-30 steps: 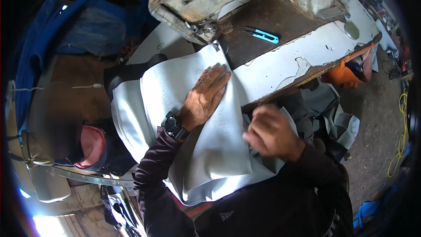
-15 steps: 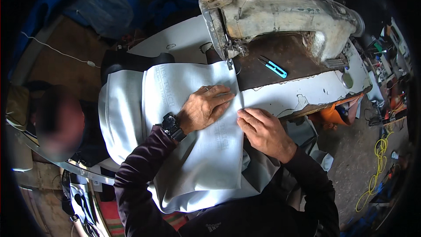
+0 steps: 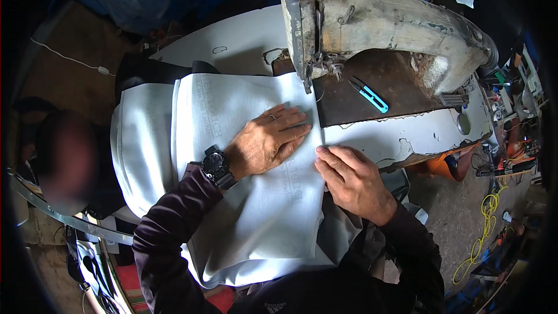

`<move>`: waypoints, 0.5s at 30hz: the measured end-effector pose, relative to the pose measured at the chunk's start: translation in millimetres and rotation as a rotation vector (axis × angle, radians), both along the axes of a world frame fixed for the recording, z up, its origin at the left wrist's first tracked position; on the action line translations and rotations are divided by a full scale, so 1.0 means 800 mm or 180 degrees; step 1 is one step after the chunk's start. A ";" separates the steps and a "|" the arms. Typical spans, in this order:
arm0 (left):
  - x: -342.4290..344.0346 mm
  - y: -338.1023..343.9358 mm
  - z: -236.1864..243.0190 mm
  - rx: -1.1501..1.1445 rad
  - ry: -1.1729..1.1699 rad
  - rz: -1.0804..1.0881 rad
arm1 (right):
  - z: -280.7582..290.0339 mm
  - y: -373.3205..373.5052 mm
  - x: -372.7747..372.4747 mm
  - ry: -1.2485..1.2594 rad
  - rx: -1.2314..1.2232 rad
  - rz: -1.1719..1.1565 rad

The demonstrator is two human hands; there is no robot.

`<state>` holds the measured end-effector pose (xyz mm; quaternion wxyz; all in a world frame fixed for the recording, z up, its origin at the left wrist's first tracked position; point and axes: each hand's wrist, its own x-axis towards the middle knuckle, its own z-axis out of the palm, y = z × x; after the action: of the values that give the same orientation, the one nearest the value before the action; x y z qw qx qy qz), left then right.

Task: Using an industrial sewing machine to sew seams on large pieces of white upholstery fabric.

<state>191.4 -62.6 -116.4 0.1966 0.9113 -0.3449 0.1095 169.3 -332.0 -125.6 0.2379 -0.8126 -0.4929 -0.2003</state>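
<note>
- Here's the left hand (image 3: pixel 268 141), palm down and fingers stretched out, lying flat on a large white sheet of flexible material (image 3: pixel 261 215); it grips nothing.
- And the right hand (image 3: pixel 356 180), fingers bunched and bent, is pinching the sheet's right edge, just below the left fingertips.
- The sheet itself spreads over the table and drapes down toward the person's lap, faint grey print across it, folds stacked at its left side.
- Its top right corner sits right at the needle end of a worn, cream-grey metal sewing machine (image 3: pixel 401 20)!
- On the left wrist, a chunky black watch (image 3: pixel 215 166); 1 ring shows on that hand.
- Right of the needle, a pair of light-blue-handled thread snips (image 3: pixel 371 97) lies on the dark brown machine bed (image 3: pixel 343 115).
- Further right, 1 small round tin (image 3: pixel 463 124) stands on the chipped white tabletop (image 3: pixel 401 145).
- Beyond, a tangled yellow cable (image 3: pixel 480 244) trails along the floor.
</note>
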 end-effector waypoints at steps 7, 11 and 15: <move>0.024 0.007 -0.003 -0.0022 -0.0004 0.0092 | 0.003 0.007 0.028 0.0008 -0.0064 0.0023; 0.040 0.012 -0.004 0.0003 0.0008 0.0112 | 0.005 0.011 0.044 0.0016 -0.0099 -0.0021; 0.054 0.017 -0.005 -0.0020 0.0032 0.0152 | 0.006 0.015 0.061 0.0223 -0.0079 -0.0012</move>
<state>234.9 -49.2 -120.1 0.1986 0.9192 -0.3217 0.1107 217.8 -320.4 -121.0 0.2446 -0.8229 -0.4852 -0.1661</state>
